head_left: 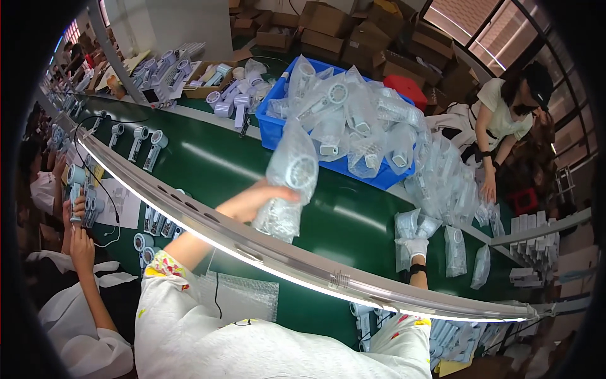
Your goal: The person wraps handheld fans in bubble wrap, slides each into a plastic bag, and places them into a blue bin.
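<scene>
1. Bubble-wrapped fan [300, 169]: held slightly left of the frame's centre, raised over the green table [230, 151], its round head toward the top.
2. Left hand [262, 197]: closed around the middle of that pack, thumb lying across the wrap.
3. Right hand [413, 247]: white-gloved, right of centre, set against a cluster of wrapped packs [408, 222]; I cannot tell whether its fingers pinch them.
4. Blue crate [271, 133]: upper centre, heaped with more fans in clear wrap.
5. Light bar [341, 282]: curves across the frame, passing over both forearms.
6. Bare fans [139, 144]: a short row, upper left.
7. Co-worker [505, 114]: upper right, bent forward, one hand reaching down beside further wrapped packs.
</scene>
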A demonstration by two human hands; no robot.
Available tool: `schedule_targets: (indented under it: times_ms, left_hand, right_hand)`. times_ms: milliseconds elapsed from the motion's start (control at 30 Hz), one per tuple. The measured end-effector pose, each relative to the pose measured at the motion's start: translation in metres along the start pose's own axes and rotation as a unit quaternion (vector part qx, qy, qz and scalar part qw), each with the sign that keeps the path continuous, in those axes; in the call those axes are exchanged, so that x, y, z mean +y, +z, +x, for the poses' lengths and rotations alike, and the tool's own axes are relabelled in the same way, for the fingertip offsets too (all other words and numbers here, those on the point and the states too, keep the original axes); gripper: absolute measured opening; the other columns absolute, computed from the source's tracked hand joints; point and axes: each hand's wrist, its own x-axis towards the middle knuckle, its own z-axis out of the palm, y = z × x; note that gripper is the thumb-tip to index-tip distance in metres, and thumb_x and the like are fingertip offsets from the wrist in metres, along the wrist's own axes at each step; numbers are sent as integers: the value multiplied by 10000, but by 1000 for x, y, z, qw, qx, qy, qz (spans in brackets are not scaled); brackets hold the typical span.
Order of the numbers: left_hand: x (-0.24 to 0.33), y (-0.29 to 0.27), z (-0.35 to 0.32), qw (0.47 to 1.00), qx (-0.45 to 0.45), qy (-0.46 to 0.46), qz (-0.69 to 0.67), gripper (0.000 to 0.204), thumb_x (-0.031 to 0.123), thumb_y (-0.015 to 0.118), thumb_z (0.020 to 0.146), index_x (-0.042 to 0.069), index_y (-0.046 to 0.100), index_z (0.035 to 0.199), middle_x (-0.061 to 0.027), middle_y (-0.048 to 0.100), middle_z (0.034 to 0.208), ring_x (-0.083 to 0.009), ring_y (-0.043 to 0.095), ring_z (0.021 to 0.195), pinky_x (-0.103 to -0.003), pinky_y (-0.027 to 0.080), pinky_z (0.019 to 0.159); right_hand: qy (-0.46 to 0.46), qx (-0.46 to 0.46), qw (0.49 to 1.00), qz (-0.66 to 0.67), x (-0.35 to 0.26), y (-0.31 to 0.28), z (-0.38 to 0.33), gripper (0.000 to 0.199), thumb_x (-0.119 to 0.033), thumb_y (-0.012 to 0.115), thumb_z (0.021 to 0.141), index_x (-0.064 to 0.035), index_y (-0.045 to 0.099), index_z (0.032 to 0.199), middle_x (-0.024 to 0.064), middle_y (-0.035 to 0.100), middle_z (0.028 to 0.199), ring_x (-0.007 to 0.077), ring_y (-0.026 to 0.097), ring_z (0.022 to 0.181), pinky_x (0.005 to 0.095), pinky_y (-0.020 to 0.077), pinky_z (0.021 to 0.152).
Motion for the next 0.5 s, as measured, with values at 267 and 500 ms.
schedule_targets:
  times_ms: [267,500]
  left_hand:
    - [129,-92,148,881,162,168,411,937,511,744,588,47,378,1316,-230,533,1157,-324,522,1080,-381,389,926]
    - [67,-111,239,660,438,172,586,867,522,593,738,67,246,1389,-317,289,1351,-443,266,1268,-515,220,1018]
  right_hand:
    - [41,-188,980,52,-12,-20,5,542,-319,777,552,42,638,933,200,659,866,324,629,833,344,492,733]
    - [-42,-23,874,483,-126,-160,-20,538,-49,797,536,18,595,1030,63,633,940,166,583,815,295,477,765]
